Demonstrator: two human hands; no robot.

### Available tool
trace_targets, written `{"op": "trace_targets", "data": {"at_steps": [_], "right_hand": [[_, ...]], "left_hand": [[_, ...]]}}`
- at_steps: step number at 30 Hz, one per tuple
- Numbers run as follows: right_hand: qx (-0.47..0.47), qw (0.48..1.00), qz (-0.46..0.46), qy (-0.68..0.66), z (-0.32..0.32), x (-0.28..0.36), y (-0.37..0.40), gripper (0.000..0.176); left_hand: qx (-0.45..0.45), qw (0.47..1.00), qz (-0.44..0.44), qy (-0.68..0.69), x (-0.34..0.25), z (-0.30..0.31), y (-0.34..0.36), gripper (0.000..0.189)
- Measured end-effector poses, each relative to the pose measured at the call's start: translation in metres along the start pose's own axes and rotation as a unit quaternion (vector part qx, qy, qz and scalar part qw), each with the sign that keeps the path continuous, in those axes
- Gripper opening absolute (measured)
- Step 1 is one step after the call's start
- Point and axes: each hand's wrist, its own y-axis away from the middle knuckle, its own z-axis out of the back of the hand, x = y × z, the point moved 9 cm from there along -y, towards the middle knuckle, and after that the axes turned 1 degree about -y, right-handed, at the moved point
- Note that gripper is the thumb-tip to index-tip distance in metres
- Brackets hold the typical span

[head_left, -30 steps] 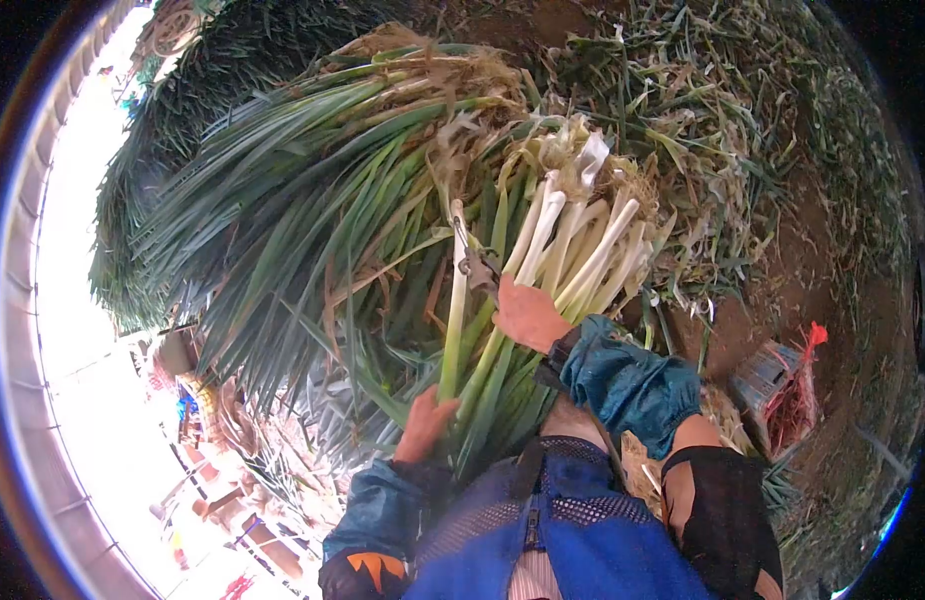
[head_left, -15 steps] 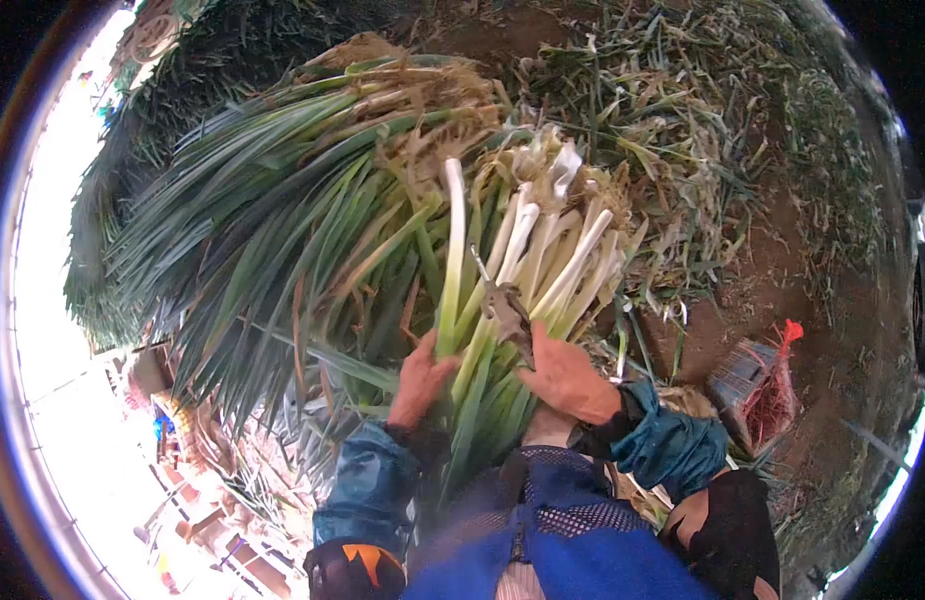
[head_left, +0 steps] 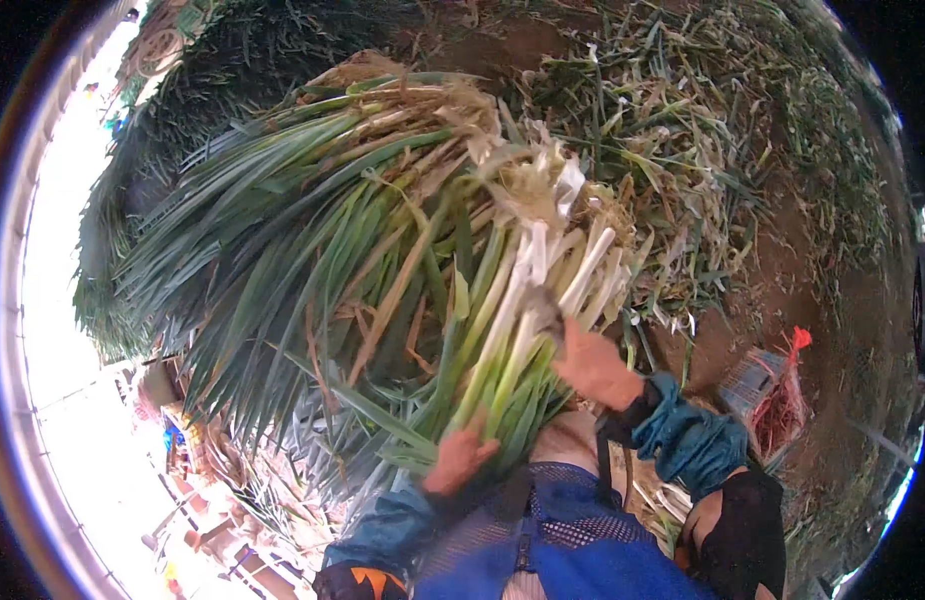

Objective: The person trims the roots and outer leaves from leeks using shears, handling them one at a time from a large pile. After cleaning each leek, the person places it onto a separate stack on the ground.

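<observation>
A bundle of leeks (head_left: 494, 340) lies over my lap, white stems and roots pointing away from me, green leaves toward me. My left hand (head_left: 461, 457) is curled against the leaves at the bundle's lower left; what its fingers hold is hard to tell. My right hand (head_left: 594, 365) is closed around a small metal tool (head_left: 544, 312), blurred, over the white stems. Farther left a larger pile of untrimmed leeks (head_left: 282, 210) spreads out, its roots at the top.
Loose leaf scraps (head_left: 672, 150) cover the brown ground at the upper right. A bundle of red ties (head_left: 774, 405) in a clear wrapper sits at the right. More dark green leaves (head_left: 252, 60) are heaped at the upper left.
My left hand has moved down and right, toward my body. The pale leek it held upright now lies among the others. My right hand and the tool have shifted slightly right.
</observation>
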Motion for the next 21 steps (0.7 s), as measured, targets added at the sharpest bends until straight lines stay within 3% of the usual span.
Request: {"op": "trace_targets", "data": {"at_steps": [2,3,5,6,7,8,10,11,14,17,21], "right_hand": [[0.005,0.998,-0.058,0.031,0.004,-0.038,-0.03,0.061],[-0.015,0.997,-0.074,0.036,0.006,-0.049,-0.037,0.062],[-0.06,0.998,-0.01,0.0,0.002,-0.039,-0.037,0.061],[-0.054,0.998,-0.016,-0.009,0.001,-0.03,-0.029,0.06],[-0.048,0.998,-0.022,-0.018,0.0,-0.022,-0.022,0.059],[-0.071,0.997,0.016,-0.028,0.0,-0.011,-0.012,0.059],[-0.12,0.987,0.091,-0.049,0.003,0.007,0.007,0.059],[-0.055,0.996,0.034,-0.058,0.002,0.009,0.008,0.062],[-0.023,0.999,-0.008,-0.045,-0.006,0.014,0.014,0.062],[-0.093,0.982,0.163,-0.032,0.001,0.043,0.025,0.061],[0.052,0.99,0.048,-0.12,-0.011,0.071,0.013,0.06]], "left_hand": [[0.041,0.998,-0.029,-0.045,-0.015,0.009,-0.006,0.063],[0.11,0.99,0.01,-0.091,-0.022,0.022,-0.019,0.057],[-0.018,0.988,-0.045,-0.149,-0.043,0.096,-0.055,0.049],[-0.213,0.945,-0.187,-0.165,-0.044,0.144,-0.071,0.041],[-0.251,0.94,-0.105,-0.205,-0.045,0.196,-0.083,0.042],[-0.372,0.866,-0.104,-0.318,-0.038,0.24,-0.09,0.045],[-0.401,0.82,0.027,-0.407,-0.002,0.301,-0.106,0.054],[-0.406,0.798,0.083,-0.438,0.021,0.317,-0.109,0.055],[-0.315,0.805,0.192,-0.465,0.092,0.311,-0.124,0.05],[-0.312,0.803,0.075,-0.502,0.09,0.294,-0.122,0.032],[-0.26,0.836,0.026,-0.483,0.049,0.235,-0.09,0.013]]}}
